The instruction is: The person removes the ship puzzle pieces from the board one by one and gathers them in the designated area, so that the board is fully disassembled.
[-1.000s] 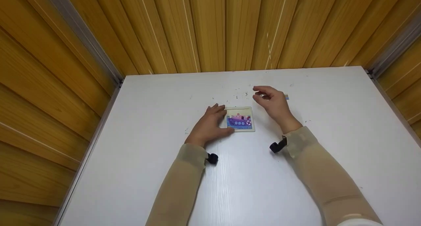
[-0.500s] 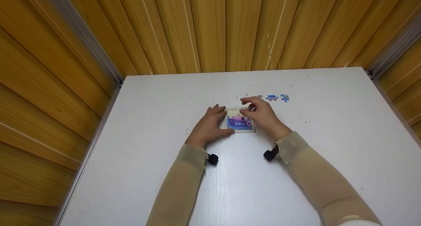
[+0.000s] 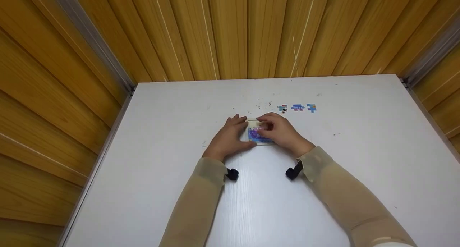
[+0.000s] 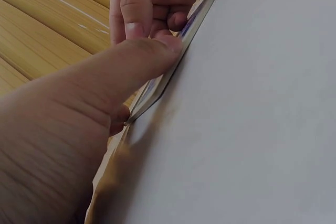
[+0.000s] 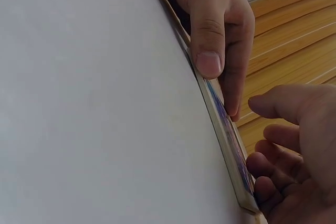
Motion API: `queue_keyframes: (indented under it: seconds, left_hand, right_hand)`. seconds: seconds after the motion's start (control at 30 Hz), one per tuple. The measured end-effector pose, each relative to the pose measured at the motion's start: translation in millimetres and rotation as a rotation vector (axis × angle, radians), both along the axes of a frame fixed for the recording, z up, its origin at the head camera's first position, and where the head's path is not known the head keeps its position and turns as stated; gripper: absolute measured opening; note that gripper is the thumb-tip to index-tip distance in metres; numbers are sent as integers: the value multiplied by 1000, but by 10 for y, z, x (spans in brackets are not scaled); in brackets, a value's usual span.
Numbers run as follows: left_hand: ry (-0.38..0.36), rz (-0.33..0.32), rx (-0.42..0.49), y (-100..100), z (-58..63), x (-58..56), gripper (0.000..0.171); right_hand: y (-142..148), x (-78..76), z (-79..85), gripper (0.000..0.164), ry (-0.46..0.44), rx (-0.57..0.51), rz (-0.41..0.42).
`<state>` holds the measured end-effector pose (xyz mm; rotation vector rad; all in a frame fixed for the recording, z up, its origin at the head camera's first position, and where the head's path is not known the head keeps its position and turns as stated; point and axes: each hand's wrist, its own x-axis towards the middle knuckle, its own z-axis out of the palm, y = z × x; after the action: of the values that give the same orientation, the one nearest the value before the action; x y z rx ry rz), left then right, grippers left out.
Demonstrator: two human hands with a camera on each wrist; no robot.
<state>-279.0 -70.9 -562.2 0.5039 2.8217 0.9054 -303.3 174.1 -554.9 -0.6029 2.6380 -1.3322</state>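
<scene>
A small framed jigsaw puzzle lies flat on the white table, showing a purple ship on blue. My left hand holds its left side, the thumb on the near edge and the fingers at the far edge. Over the puzzle's right part is my right hand, with fingers bent and fingertips at the picture. In the right wrist view, no piece shows between the right thumb and the curled fingers. The right hand hides part of the picture.
Beyond the puzzle, to the right, lie three loose jigsaw pieces: a teal and red one, a blue one and a blue-yellow one. A wood-panelled wall rises behind the table.
My right hand has moved left and nearer, from beside the loose pieces to over the puzzle, uncovering those pieces. The left hand has stayed on the frame.
</scene>
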Motion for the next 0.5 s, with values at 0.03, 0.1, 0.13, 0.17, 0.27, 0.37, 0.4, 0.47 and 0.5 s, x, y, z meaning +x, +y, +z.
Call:
queue_keyframes:
  seconds: [0.03,0.1,0.13,0.17,0.27,0.37,0.4,0.47,0.5]
  left_hand:
    - [3,-1,-2,-2,0,-3,90]
    - [0,-1,1,-5,-6,-7,90]
    - [0,-2,4,-4,-7,-8,90]
    - [-2,-1,4,-5,-9,-10,89]
    - [-5,-2,10,-7,-16,-10,89]
    - [-3,-6,15,-10,-25,-12,89]
    - [-2,-7,17,-10,-28,-13,89]
    - [2,-8,19,-12,-37,-17,89]
    - [2,-8,20,-13,-40,-17,89]
  right_hand:
    - [-2,-5,-10,48,9,9,5]
    - [-8,-9,-31,46,13,20,14]
    - [-11,-10,-40,46,13,27,18]
    - [-15,-8,-49,46,18,36,25]
    - [-26,7,-73,45,12,56,37]
    - [-36,24,-82,45,16,68,46]
    - [-39,26,-83,45,17,72,49]
    - [-43,32,-86,44,30,79,60]
    - [-45,35,-90,44,37,83,67]
